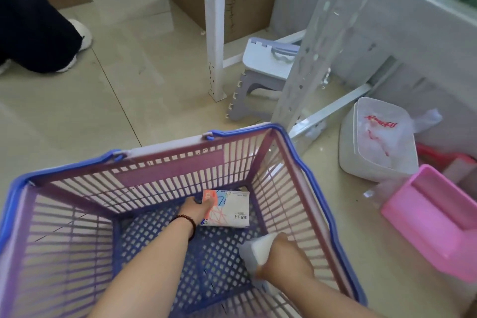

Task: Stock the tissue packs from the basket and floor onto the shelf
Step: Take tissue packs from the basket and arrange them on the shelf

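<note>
both hands are down inside the basket (320, 188), so the step in hand looks like emptying it of the last tissue packs. the left hand (197, 210) reaches to the far corner of the basket floor and its fingers (207, 205) lie over the left edge of a printed tissue pack (229, 210) that rests flat there; whether they have closed round it or only touch it cannot be told. the right hand (281, 257), nearer the right wall of the basket, is wrapped round a white tissue pack (254, 250) and appears to hold it clear of the basket floor, fingers closed on it.

apart from these two packs the basket seems bare; its mesh floor shows through everywhere else. the shelf frame (317, 41) stands just beyond the far right corner of the basket, with a small folding stool (260, 77) under it. to the right of the basket sit a white tub (348, 152) holding crumpled clear plastic, and a pink plastic bin (438, 224) nearer the viewer.

the next move likely calls for the left fingers to close firmly on the printed pack, then both hands to lift straight up past the basket rim and carry the packs over to the shelf, keeping clear of the upright post.
</note>
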